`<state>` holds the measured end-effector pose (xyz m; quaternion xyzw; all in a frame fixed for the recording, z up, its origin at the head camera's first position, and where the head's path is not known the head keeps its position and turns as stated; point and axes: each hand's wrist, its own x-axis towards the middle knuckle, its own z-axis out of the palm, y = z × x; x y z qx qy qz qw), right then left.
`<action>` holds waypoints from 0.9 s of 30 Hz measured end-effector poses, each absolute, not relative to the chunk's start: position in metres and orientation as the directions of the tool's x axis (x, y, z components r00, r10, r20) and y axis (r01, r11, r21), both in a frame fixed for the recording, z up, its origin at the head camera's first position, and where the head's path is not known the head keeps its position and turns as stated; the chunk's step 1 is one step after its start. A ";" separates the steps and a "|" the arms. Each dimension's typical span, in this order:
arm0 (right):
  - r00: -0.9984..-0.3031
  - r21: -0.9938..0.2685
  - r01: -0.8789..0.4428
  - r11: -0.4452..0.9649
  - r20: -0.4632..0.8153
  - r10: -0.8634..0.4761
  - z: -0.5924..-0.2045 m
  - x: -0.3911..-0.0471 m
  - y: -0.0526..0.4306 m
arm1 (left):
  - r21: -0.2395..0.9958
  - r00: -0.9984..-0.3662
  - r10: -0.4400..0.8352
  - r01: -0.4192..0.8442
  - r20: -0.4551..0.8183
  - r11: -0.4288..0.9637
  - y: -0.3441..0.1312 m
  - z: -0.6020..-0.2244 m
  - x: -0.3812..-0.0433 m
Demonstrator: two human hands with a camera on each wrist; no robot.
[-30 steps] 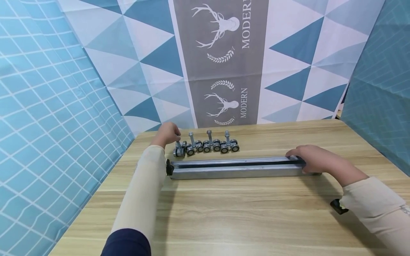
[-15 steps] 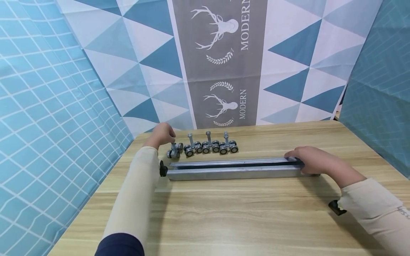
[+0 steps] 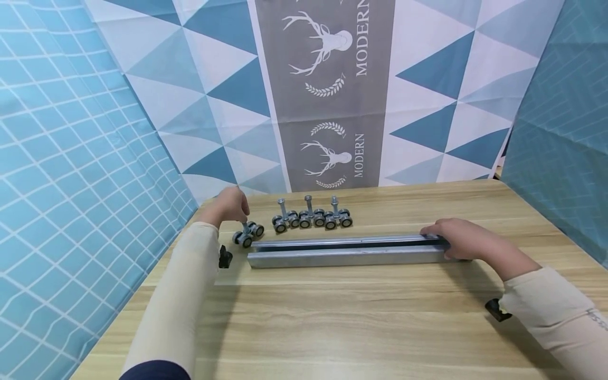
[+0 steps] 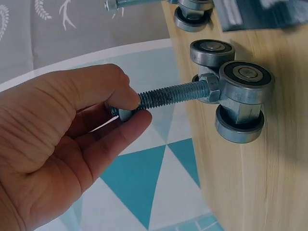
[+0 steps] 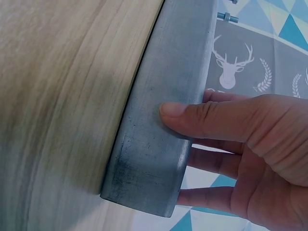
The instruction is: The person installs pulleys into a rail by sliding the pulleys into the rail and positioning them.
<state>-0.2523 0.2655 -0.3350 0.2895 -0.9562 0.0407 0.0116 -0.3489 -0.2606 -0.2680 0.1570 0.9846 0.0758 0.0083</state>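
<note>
My left hand (image 3: 229,203) pinches the threaded bolt (image 4: 173,94) of a four-wheeled trolley roller (image 3: 248,234) between thumb and fingertips. The roller has metal bearing wheels and a nut at the bolt's base; it sits just off the left end of a slotted metal channel rail (image 3: 351,257). The rail lies lengthwise across the table, slot facing up. My right hand (image 3: 463,240) grips the rail near its right end; in the right wrist view the thumb (image 5: 175,113) presses the near side wall while the fingers reach over to the far side.
Behind the rail, three more rollers (image 3: 311,217) stand in a row, bolts up. The wooden table (image 3: 361,316) reaches back to a patterned cloth (image 3: 332,95). A blue checked curtain (image 3: 71,158) hangs at the left. Black wrist mounts show under both sleeves.
My left hand has drawn the leftmost roller left and toward me, away from the row and round to the rail's left end. The right hand keeps its grip on the rail.
</note>
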 end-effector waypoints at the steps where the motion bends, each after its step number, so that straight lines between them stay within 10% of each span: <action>1: -0.832 -0.072 -0.555 0.829 0.046 -0.553 -0.335 -0.252 0.266 | 0.151 -0.949 0.315 0.312 -0.001 0.938 -0.261 -0.267 -0.347; 27: -0.831 -0.067 -0.556 0.829 0.064 -0.552 -0.337 -0.251 0.267 | 0.014 -0.856 0.517 0.517 0.002 0.856 -0.287 -0.260 -0.297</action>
